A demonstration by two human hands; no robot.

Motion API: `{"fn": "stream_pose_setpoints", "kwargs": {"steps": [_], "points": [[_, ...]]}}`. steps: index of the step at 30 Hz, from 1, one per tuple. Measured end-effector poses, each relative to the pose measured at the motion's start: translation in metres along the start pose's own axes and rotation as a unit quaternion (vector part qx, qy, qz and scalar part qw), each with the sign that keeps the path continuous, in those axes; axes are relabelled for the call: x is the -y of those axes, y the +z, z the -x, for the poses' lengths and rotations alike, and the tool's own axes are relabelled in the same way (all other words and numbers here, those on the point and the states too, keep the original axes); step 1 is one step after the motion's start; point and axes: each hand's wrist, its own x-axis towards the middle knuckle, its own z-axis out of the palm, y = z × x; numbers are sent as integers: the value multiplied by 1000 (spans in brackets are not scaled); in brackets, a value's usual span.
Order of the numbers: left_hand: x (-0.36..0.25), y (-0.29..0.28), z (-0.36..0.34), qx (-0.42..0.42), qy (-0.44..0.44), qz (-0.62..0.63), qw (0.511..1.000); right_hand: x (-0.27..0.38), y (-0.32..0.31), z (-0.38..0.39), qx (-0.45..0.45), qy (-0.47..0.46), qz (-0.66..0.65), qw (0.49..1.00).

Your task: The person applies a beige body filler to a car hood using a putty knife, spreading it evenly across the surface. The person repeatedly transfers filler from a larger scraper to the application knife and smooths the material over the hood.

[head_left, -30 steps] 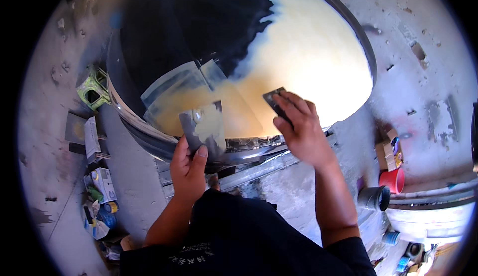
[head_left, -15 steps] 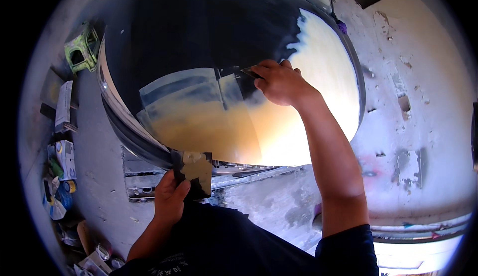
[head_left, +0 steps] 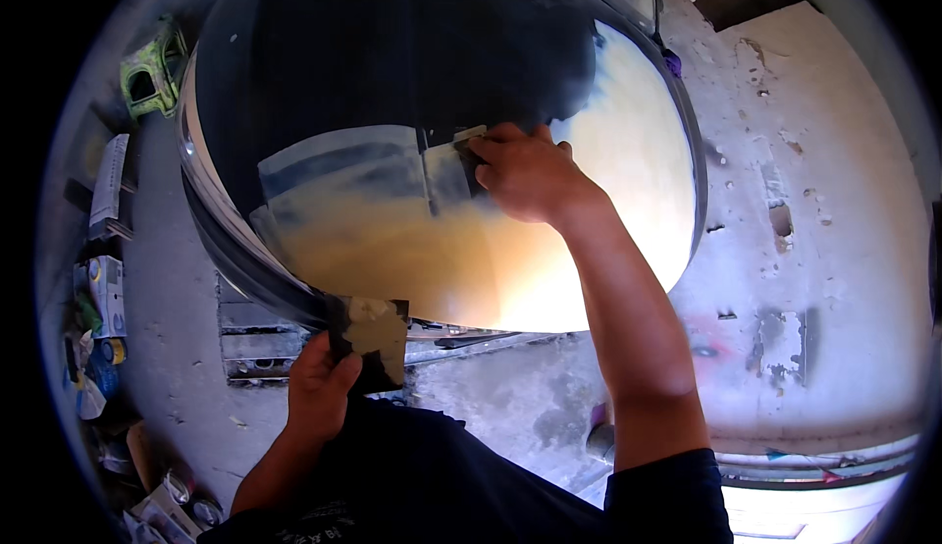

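Observation:
My left hand (head_left: 320,377) grips a dark square plate (head_left: 368,343) smeared with pale putty, held at the near edge of a car hood. My right hand (head_left: 520,171) is closed on a small spreader (head_left: 469,134) over the middle of the hood (head_left: 373,44), my fingers partly hiding the tool. The hood is dark at the far and left parts, cream on the right, with a yellowish, streaked lower area and faint pale rectangular patches.
A green, mottled plastic stool (head_left: 147,73) stands left of the hood. Flat packs (head_left: 110,186), boxes (head_left: 106,299) and cans (head_left: 177,485) lie along the left. The patchy concrete floor (head_left: 795,181) surrounds the car; a pale panel (head_left: 765,510) is at lower right.
My right hand and spreader have moved up and leftward onto the darker middle of the hood. My left hand with the plate sits lower in the picture. The view has shifted.

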Motion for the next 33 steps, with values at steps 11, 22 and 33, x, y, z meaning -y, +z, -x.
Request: {"fn": "stream_pose_setpoints", "kwargs": {"steps": [11,22,33], "points": [[10,7,15,3,-18,3,1000,-5,29,34,-27,-13,-2,1000],[21,12,26,5,-32,-15,999,-9,65,73,-62,-12,-16,998],[32,16,34,12,-31,-14,999,-5,111,115,-109,-4,9,994]]}}
